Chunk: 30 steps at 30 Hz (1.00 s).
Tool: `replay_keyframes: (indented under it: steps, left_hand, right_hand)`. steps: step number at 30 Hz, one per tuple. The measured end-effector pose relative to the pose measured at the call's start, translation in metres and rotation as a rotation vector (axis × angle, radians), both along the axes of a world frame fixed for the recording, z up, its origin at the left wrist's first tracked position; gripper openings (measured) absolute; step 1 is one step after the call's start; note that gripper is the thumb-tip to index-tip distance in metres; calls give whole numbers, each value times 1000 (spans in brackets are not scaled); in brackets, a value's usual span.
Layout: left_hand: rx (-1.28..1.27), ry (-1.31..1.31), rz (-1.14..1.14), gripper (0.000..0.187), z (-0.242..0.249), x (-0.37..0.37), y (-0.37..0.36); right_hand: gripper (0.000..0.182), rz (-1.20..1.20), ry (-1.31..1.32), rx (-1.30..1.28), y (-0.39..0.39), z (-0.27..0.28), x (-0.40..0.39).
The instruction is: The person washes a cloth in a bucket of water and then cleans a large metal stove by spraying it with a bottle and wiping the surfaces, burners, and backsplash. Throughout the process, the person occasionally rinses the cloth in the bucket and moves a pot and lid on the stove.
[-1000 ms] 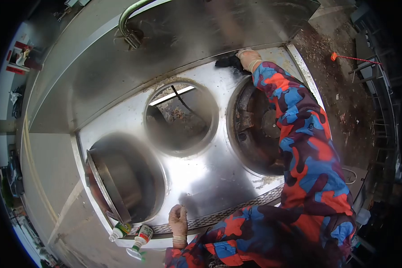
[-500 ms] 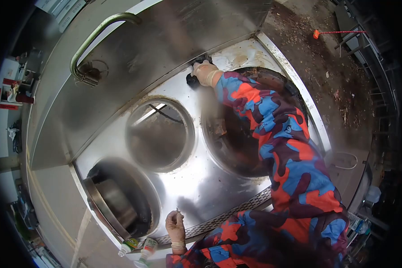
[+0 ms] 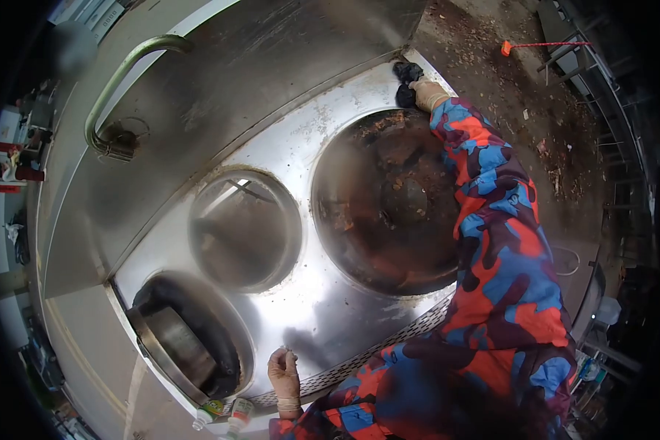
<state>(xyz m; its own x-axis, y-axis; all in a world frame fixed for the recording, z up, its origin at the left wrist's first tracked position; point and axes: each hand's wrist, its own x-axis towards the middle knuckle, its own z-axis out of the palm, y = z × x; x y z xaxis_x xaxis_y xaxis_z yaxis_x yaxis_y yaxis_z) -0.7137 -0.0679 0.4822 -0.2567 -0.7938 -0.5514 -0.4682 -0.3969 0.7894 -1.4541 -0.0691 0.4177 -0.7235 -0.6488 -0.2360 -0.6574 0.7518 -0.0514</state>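
Note:
At the far right corner of the stainless steel stove top (image 3: pixel 337 308), my right hand (image 3: pixel 428 94), in a pale glove, is closed on a crumpled black rag (image 3: pixel 408 73) pressed to the metal. Just below it lies a large round burner well (image 3: pixel 389 213), rusty and blackened inside. My left hand (image 3: pixel 284 375), also gloved, is above the front edge with its fingers pinched together. A tiny bit seems to stick up from the fingertips, too small to name. The middle round opening (image 3: pixel 246 235) lies beyond that hand.
A curved metal faucet (image 3: pixel 125 77) juts from the steel back panel (image 3: pixel 264 81). At the left, a metal ring (image 3: pixel 161 356) leans in another dark well. Two bottles, one white with a green label (image 3: pixel 210 412) and one whitish (image 3: pixel 239 415), stand by the front edge.
My right hand has moved the black rag right along the back edge into the corner, uncovering more of the large well. My left hand stays pinched near the front. The view has shifted slightly.

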Motion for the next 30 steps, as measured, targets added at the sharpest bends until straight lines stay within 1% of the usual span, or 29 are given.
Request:
replay_keyframes:
  steps: [1,2,4,5,6,7,8,9,10,12,13,14,15,16,18,24,26,28,30]
  left_hand:
    - [-11,-6,9,12,1,-2,-1]
    - [-11,-2,1,12,4,-2,-2]
    - [-5,-66,-12,12,6,2,-5]
    - [-16,-38,16,14,2,7,-3]
    - [-20,-28,15,14,-3,11,-2]
    - [-28,-33,-3,15,-7,17,-3]
    - [-33,-46,-19,17,-8,22,-4]
    - [-28,-49,-23,17,-7,21,-4]
    - [-28,-40,-31,17,-5,18,-4]
    - [-18,-24,-58,17,-6,13,-5]
    - [-21,-33,-64,17,-8,10,-6]
    - [-26,-42,-65,17,-10,6,-6]
    - [-15,-13,-63,16,-9,-1,-6]
    - [-14,-12,-70,16,-8,-8,-7]
    - [7,24,-127,15,-7,-19,-8]
    - [37,-48,-173,12,-15,-38,-7]
    - [39,-22,-181,12,-15,-48,-5]
    - [32,0,-179,12,-16,-53,-3]
    - [18,11,-183,14,-19,-53,-4]
  right_hand:
    - [46,14,-13,69,4,6,2]
    - [46,6,-9,69,6,9,0]
    - [48,-47,-96,178,9,13,-3]
    - [43,-98,-96,133,10,14,-2]
    - [43,-101,-86,128,4,39,11]
    - [41,-211,-191,-40,-1,73,31]
    - [38,-321,-302,-205,-2,89,42]
    - [34,-78,-23,94,3,56,5]
    - [38,-131,-101,130,6,42,-29]
    - [42,-39,-105,37,22,104,-19]
    - [42,-53,-98,42,35,107,-24]
    - [44,-79,-222,1,46,111,-30]
    - [47,-102,-349,-43,58,111,-35]
    - [33,-36,-399,34,74,101,-37]
    - [21,173,-245,376,102,72,-30]
    - [20,98,-90,247,101,46,-16]
    - [27,56,-108,264,68,29,-25]
    - [29,29,-75,299,24,24,-20]
    - [31,-162,-61,177,-10,36,-11]
